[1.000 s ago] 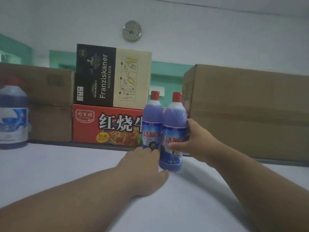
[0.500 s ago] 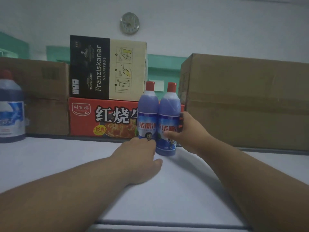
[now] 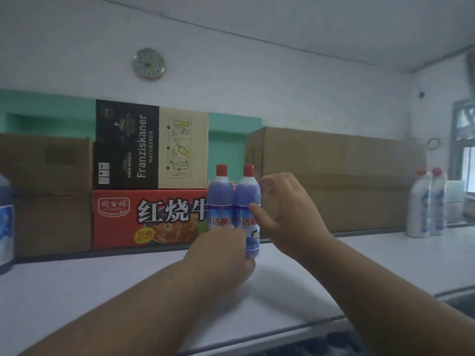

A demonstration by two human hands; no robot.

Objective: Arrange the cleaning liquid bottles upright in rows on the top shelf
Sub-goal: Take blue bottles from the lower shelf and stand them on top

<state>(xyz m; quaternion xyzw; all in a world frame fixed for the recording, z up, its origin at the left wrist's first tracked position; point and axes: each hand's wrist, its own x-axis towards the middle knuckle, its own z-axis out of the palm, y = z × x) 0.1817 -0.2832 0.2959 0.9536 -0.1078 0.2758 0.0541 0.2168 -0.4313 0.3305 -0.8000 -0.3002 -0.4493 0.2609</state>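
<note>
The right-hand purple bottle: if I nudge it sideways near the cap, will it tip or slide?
Probably tip: the right purple bottle is tall and narrow-based. The left purple bottle beside it may brace it leftward. It looks full, so likely heavy; the smooth white shelf favours low pushes.

Black-and-tan carton [image 3: 151, 145], far left of centre: "Franziskaner", "NATURTRUB", "FROM MUNICH", set sideways; its tan panel carries numbered pouring diagrams, digits too small to confirm. Red carton [image 3: 149, 219] beneath it: large white "红烧牛", logo box "同百福" at its left, yellow badge unreadable. Two purple bottles [image 3: 234, 201] in front: labels begin "洁厕", the rest covered. Wall clock [image 3: 148, 63]: numerals illegible. White bottles [image 3: 426, 204] far right: print blurred
</note>
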